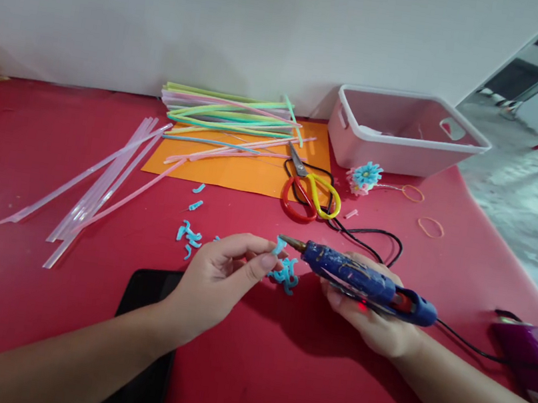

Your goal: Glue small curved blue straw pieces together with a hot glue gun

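Between the thumb and fingers of my left hand (216, 281) is a small light-blue curled piece (280, 245). My right hand (377, 319) is wrapped round a blue hot glue gun (354, 271), a small red light showing on its underside. The gun's nozzle points left, at the top of the blue piece; whether they touch I cannot tell. Several similar blue curled pieces (288, 277) lie on the red table behind my left fingertips. More blue pieces (188, 233) are scattered to the left of that hand.
Scissors (299, 165) with red and yellow handles lie on orange paper (193, 167) beside coloured straws (232, 110). Clear straws (110, 184) are on the left. A pink basket (387, 155), a blue-and-pink flower (366, 176), a black tablet-like object (135, 383) and a purple object (529, 355) surround my hands.
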